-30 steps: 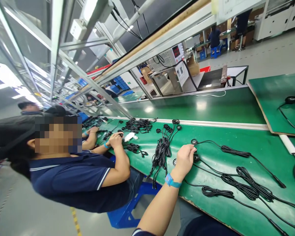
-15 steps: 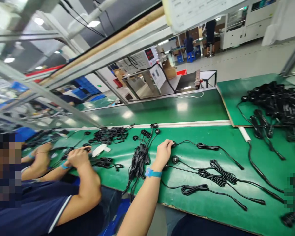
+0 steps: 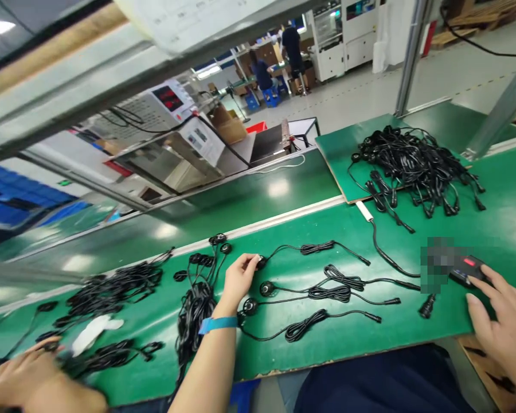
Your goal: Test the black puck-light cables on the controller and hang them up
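Observation:
My left hand (image 3: pixel 239 279), with a blue wristband, is closed in a pinch on a small round black cable head (image 3: pixel 261 263) at the table's middle. Its cord runs right to a coiled bundle (image 3: pixel 317 248) and a connector end. Nearer me lie other corded round heads (image 3: pixel 267 288) with coiled cables (image 3: pixel 329 292). At the right edge my right hand (image 3: pixel 501 318) has its fingers stretched out and apart, fingertips touching a small black box (image 3: pixel 466 271) with a red display. The box's left part is blurred out. A black connector (image 3: pixel 427 307) lies beside it.
A large pile of black cables (image 3: pixel 413 163) lies on a raised green board (image 3: pixel 333 149). More bundles (image 3: pixel 196 315) lie left of my left arm. A co-worker's hand (image 3: pixel 30 367) is at lower left. A metal frame post (image 3: pixel 413 57) rises behind the table (image 3: pixel 284 361).
The view has turned right, bringing my right hand and the black box with the red display into sight. My left hand still pinches the round cable head.

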Demonstrator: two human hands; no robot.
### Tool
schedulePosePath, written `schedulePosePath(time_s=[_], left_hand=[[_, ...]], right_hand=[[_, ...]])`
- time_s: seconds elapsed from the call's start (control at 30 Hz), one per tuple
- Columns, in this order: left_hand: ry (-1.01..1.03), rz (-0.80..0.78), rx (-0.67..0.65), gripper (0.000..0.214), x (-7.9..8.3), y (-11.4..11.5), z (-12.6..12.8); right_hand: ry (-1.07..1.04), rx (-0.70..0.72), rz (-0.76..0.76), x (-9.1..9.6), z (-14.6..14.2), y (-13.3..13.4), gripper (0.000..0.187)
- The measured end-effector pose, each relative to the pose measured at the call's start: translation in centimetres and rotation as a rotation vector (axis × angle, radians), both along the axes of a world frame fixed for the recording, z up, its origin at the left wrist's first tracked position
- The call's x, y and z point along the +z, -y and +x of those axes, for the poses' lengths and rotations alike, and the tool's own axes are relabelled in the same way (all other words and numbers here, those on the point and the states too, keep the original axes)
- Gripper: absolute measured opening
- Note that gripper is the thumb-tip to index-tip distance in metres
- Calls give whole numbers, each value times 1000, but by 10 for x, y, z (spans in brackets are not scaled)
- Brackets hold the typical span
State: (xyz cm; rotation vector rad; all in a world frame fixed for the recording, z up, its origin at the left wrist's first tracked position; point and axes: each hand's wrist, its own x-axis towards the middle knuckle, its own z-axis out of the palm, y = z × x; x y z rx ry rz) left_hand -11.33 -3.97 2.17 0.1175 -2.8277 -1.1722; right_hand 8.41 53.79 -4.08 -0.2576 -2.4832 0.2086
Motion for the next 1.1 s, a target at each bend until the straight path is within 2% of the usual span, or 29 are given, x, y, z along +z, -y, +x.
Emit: schedulePosePath(time_s=[0.13, 0.27, 0.37, 0.43, 0.53, 0.63, 0.7, 0.77, 0.83, 0.9, 1.0, 1.1], left_hand=[[20, -25, 19, 51, -5, 2, 1], [11, -229, -52, 43, -4, 7, 2], [-70, -374, -54, 38, 6, -5, 1], [-212, -456, -82, 34, 18, -30, 6], [-409, -476, -246, 29, 38, -98, 27], [-409, -403, -592, 25, 51, -186, 53], [-338, -377, -839, 25, 49, -240, 63], [-282, -382, -1020, 29, 41, -279, 69], [-245, -391, -1109, 31, 29, -301, 71], [-208, -380, -1140, 29, 21, -308, 73], [-140, -351, -1152, 28, 17, -305, 73], [-74, -335, -1146, 27, 22, -299, 72]], right_hand=[[-60, 46, -80, 26, 1, 16, 30], [-184, 176, -227, 46, -1, 35, 34], [-186, 330, -346, 48, -11, 48, 37], [-88, 423, -367, 45, -20, 54, 31], [97, 491, -328, 37, -31, 56, 22], [186, 482, -294, 33, -38, 52, 27], [221, 483, -292, 32, -42, 48, 32], [265, 500, -302, 34, -44, 45, 33], [333, 517, -326, 37, -45, 44, 31], [406, 538, -365, 43, -45, 45, 26], [484, 581, -420, 51, -46, 49, 20], [504, 619, -437, 56, -47, 50, 19]])
